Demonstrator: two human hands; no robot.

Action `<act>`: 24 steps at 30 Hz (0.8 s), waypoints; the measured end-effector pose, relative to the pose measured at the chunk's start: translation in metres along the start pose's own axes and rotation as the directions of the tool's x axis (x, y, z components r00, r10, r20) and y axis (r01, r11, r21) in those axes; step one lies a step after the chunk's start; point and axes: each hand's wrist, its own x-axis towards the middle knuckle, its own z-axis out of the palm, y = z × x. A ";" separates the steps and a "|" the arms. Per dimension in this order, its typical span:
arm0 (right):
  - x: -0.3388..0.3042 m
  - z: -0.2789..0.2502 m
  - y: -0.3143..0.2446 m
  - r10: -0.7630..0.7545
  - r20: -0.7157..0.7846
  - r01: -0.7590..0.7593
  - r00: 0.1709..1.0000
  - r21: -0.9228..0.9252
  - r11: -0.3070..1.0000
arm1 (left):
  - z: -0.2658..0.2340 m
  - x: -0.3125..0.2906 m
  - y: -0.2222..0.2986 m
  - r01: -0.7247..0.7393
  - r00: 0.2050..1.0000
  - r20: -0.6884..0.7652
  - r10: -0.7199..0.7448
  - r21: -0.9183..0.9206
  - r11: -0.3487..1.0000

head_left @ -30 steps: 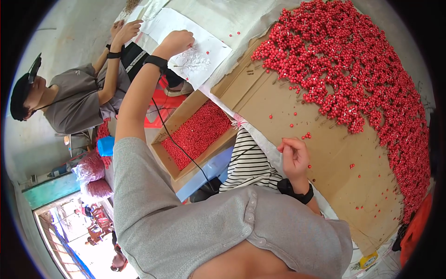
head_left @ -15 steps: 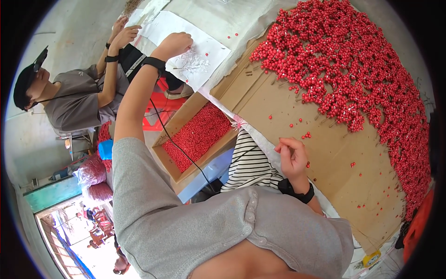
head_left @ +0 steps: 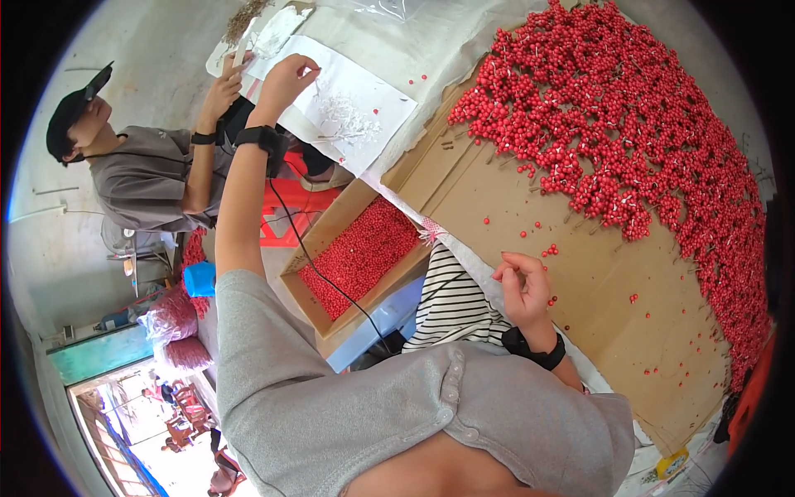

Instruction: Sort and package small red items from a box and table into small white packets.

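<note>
The left hand (head_left: 290, 79) bends its fingers together above the white paper (head_left: 393, 106); whether they pinch anything is too small to tell. Tangled white sprigs (head_left: 356, 128) lie just right of it, their number unclear. The right hand (head_left: 524, 290) curls loosely, contents hidden, near scattered berries; beyond it, the red berry heap (head_left: 613, 124) runs into the dark rim.

I sit in bright, soft light; the doorway (head_left: 157, 427) glares white, and fisheye bends my view (corners black).
</note>
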 end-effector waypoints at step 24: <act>0.004 -0.002 -0.001 -0.109 0.006 0.109 0.994 -0.095 0.989 | -0.030 -0.009 -0.253 0.372 0.908 -0.047 -0.416 -0.366 0.853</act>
